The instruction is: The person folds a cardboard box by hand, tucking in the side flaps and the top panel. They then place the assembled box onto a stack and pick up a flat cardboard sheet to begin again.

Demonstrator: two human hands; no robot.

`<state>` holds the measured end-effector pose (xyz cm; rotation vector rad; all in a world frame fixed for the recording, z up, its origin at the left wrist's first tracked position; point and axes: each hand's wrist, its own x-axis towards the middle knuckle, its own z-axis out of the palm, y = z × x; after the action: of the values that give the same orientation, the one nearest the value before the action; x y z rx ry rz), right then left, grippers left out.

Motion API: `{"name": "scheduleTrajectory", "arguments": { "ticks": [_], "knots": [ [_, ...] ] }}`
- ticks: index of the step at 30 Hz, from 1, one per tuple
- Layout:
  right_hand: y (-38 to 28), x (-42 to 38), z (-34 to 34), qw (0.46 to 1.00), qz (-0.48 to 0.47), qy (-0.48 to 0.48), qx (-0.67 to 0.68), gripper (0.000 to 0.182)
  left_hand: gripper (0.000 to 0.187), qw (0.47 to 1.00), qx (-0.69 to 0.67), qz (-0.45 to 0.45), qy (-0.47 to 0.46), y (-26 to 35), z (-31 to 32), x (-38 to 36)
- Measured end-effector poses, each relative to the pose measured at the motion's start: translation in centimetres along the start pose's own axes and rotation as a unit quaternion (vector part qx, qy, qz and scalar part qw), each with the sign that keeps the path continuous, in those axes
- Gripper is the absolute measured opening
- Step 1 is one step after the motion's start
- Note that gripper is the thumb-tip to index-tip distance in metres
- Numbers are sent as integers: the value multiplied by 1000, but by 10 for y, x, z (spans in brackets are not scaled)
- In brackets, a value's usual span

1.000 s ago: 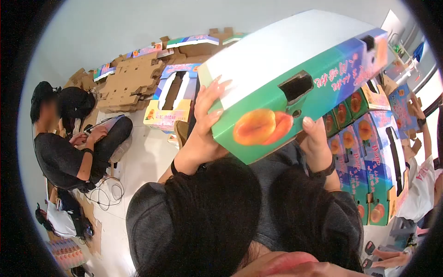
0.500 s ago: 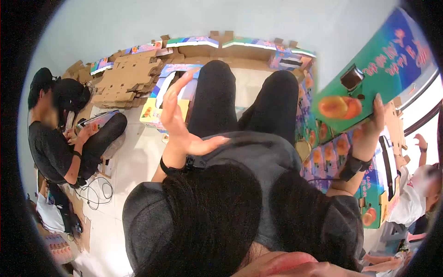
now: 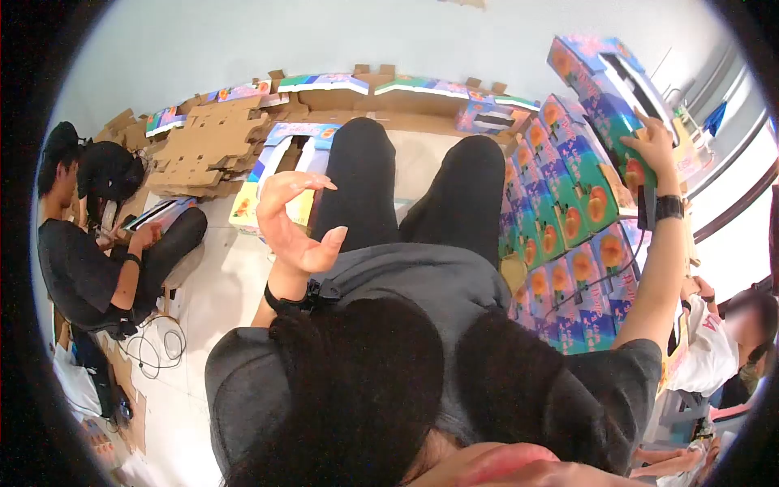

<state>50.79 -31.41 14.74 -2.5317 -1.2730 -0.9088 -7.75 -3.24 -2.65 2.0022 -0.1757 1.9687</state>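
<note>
My right hand [image 3: 654, 151] grips the near end of a printed peach carton [image 3: 586, 75] beside its dark handle slot. That carton is tilted and overlaps the top of the stacked peach cartons [image 3: 568, 183] at my right. My left hand [image 3: 294, 221] is raised in front of my left thigh, its fingers curved and apart with nothing in them. Past it on the floor stands another peach carton [image 3: 243, 213], with a yellow end and a dark slot in its top.
Flat brown cardboard [image 3: 203, 146] lies in a pile at the far left. A row of printed cartons [image 3: 324, 83] runs along the wall. One person [image 3: 89, 268] sits at the left with a carton; another person [image 3: 710, 349] is at the right. A cable [image 3: 166, 349] lies on the floor.
My right hand has moved up and away with the carton, over the stack, and the carton has turned so its slotted top shows. My left hand has lowered slightly, its fingers curling more.
</note>
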Motion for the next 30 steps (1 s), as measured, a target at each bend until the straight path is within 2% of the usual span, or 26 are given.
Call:
{"name": "scheduleTrajectory", "arguments": {
  "ticks": [3, 6, 9, 12, 15, 21, 23, 25, 27, 29, 30],
  "knots": [
    [24, 7, 22, 984, 82, -104, 116, 83, 59, 1000, -4, -16, -23, 0, 2, 0],
    [24, -4, 37, 980, 140, -122, 69, 83, 56, 999, 3, -27, -45, 3, 1, -2],
    [29, -10, 39, 973, 160, -132, 99, 85, 53, 998, 21, -32, -44, 1, 0, -2],
    [50, -8, 52, 963, 151, -137, 176, 87, 52, 998, 10, -46, -42, 2, 2, -2],
    [54, -6, 55, 961, 140, -143, 188, 88, 46, 998, 7, -56, -39, 5, 6, 0],
    [53, 7, 59, 961, 158, -188, 125, 88, 39, 996, 37, -65, -49, 6, 6, 2],
    [-9, -10, 29, 985, 107, -85, -106, 78, 39, 995, 41, -70, -55, 4, 4, 2],
    [-51, -3, 14, 986, 19, 14, -164, 65, 38, 994, 50, -82, -48, 2, 3, 3],
    [-73, 15, 17, 990, -97, 95, -49, 51, 35, 992, 64, -106, -32, 2, 3, 3],
    [-140, 11, 7, 970, -171, 136, 107, 28, 33, 990, 72, -117, -26, -2, -1, 0],
    [-178, 3, -3, 975, -176, 103, 93, 26, 34, 990, 84, -110, -28, -4, -4, 1]
  ]
}}
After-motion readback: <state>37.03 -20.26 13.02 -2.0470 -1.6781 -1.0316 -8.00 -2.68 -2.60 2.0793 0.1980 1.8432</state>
